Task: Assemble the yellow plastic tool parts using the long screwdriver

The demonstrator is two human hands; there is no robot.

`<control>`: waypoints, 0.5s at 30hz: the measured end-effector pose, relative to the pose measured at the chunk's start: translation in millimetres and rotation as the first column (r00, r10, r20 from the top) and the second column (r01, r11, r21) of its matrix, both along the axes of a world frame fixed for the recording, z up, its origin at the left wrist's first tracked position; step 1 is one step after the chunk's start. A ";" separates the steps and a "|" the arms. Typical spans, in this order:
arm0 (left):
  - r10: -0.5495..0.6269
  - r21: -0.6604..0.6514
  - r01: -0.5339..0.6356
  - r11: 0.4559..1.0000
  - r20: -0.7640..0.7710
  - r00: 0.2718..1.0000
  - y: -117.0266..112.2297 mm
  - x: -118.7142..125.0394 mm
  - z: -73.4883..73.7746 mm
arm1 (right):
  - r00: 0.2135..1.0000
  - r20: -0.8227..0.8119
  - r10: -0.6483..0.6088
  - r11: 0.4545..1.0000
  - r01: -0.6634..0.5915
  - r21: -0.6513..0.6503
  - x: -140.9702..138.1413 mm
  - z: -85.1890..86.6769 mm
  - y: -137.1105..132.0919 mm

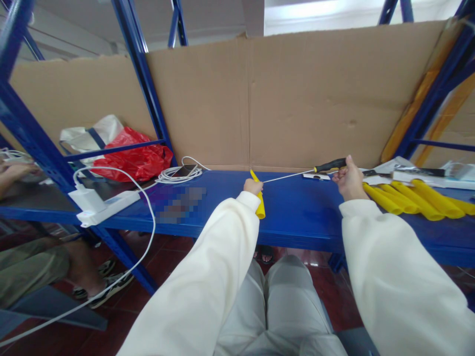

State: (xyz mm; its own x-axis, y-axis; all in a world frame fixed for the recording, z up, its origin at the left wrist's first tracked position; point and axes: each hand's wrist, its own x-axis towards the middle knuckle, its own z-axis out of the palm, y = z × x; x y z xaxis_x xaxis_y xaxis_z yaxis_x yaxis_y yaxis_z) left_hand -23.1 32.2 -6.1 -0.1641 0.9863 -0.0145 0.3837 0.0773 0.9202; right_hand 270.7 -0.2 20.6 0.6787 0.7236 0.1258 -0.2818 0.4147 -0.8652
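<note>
My left hand (pixel 253 186) is closed around a yellow tube (pixel 261 208), whose narrow end points up and whose wider end hangs toward the table's front edge. In my right hand (pixel 349 179) is a long screwdriver (pixel 330 165) with a black and yellow handle, gripped near the handle's end. Its thin shaft runs leftward to my left hand. The tip is hidden by the fingers there, so I cannot tell whether it touches the tube. Beside my right hand, several more yellow tubes (pixel 419 200) lie in a row on the blue table (pixel 293 212).
A white power strip (pixel 111 206) with a plugged-in adapter (pixel 87 199) and coiled cable (pixel 178 174) sits at left. Behind are a red bag (pixel 135 155) and a cardboard wall (pixel 297 99). Packaged items (pixel 419 173) lie back right. Another person's leg (pixel 79 264) shows at left.
</note>
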 end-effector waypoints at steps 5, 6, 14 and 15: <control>-0.001 0.000 0.001 1.000 0.008 1.000 -1.1 0.3 1.2 | 0.999 0.028 -0.017 1.000 0.017 -0.017 -5.9 2.0 -4.3; -0.001 -0.001 0.001 1.000 0.011 1.000 -1.1 0.3 1.1 | 0.999 0.037 -0.007 1.000 0.007 -0.010 -6.1 2.1 -5.5; 0.015 0.001 -0.015 1.000 0.007 1.000 -1.4 -0.3 0.1 | 0.998 0.044 0.043 0.999 -0.044 0.010 -10.5 4.8 -12.6; 0.013 0.000 -0.013 1.000 0.007 1.000 -2.0 -0.1 0.5 | 0.998 0.040 0.044 0.999 -0.044 0.015 -10.5 4.9 -12.0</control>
State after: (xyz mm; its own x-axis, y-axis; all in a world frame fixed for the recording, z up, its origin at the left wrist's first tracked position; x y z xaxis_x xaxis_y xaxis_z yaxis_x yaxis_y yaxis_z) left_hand -23.2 30.2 -5.6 -0.1770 0.9841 -0.0152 0.3762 0.0819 0.9229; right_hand 260.2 -12.1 25.5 0.6404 0.7504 0.1638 -0.2654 0.4163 -0.8696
